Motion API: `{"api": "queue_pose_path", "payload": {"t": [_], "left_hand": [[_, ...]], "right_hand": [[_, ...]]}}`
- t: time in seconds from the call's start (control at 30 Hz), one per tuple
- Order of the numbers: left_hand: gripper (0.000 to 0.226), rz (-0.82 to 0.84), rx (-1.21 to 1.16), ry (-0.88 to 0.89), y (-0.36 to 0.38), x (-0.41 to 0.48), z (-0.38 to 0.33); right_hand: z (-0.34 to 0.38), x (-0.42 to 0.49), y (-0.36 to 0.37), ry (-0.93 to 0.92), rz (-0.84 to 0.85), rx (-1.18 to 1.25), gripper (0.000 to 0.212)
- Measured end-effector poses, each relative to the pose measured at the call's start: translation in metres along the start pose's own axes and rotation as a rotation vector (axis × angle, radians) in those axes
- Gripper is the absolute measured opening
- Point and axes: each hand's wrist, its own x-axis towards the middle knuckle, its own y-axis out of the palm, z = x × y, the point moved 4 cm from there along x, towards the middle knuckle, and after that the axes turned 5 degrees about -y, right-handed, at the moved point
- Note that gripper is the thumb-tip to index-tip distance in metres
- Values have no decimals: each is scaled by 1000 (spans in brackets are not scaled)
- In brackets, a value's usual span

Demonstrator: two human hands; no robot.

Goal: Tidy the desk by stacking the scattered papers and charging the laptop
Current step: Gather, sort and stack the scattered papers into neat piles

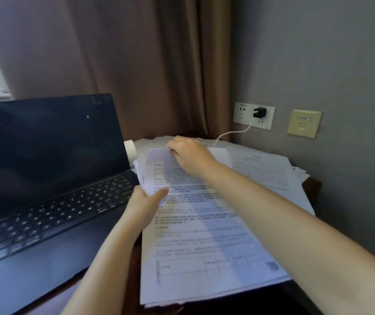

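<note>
**A:** Where are the papers, and which hand has them?

**B:** The papers (pixel 204 246) lie in a loose pile on the desk (pixel 311 185), just right of the laptop (pixel 45 178). The left hand (pixel 144 203) pinches the pile's left edge, with the thumb on top. The right hand (pixel 190 155) curls round the far end of the top sheet (pixel 159 159), which bows upward there.

**A:** Why hold them that way?

**B:** My guess is that 1 hand anchors the side while the other draws the far edge in, so the sheets can be squared into 1 stack. More sheets fan out to the right, toward the wall, and look ungathered.

**A:** And the laptop?

**B:** It is open with a dark screen, and the keyboard faces the person. A charger (pixel 259 112) sits in the wall socket (pixel 242 113). Its white cable (pixel 232 133) drops toward the desk, handy for the charging step, which looks not yet done.

**A:** What can't you make out?

**B:** The cable passes behind the right hand and the papers, so I cannot tell where it ends or whether it reaches the laptop. The left fingers are under the pile, out of sight. The frame cuts off the laptop's left side and front, so no ports show. The print is too blurred to read. A white roll (pixel 130 148) peeks out beside the screen's corner, and I cannot say what it is.
</note>
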Motion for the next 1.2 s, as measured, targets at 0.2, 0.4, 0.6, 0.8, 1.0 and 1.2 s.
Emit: {"api": "queue_pose_path", "payload": {"t": [0.2, 0.4, 0.6, 0.8, 1.0, 1.2], "left_hand": [[12, -44, 30, -26, -3, 1, 2], [27, -121, 23, 49, 0, -2, 3], [27, -160, -9, 102, -7, -8, -4], [36, -97, -61, -6, -24, -9, -4], [35, -77, -157, -124, -34, -7, 4], [33, -51, -228, -167, -37, -4, 6]], "right_hand": [[4, -4, 20, 53, 109, 210, 27], [-49, -75, -11, 285, -25, 277, 37], [-100, -172, -26, 489, 508, 34, 63], [-104, -184, -33, 532, 581, -11, 62], [-105, -163, -25, 425, 610, -157, 28], [-119, -158, -23, 443, 591, -202, 61]]}}
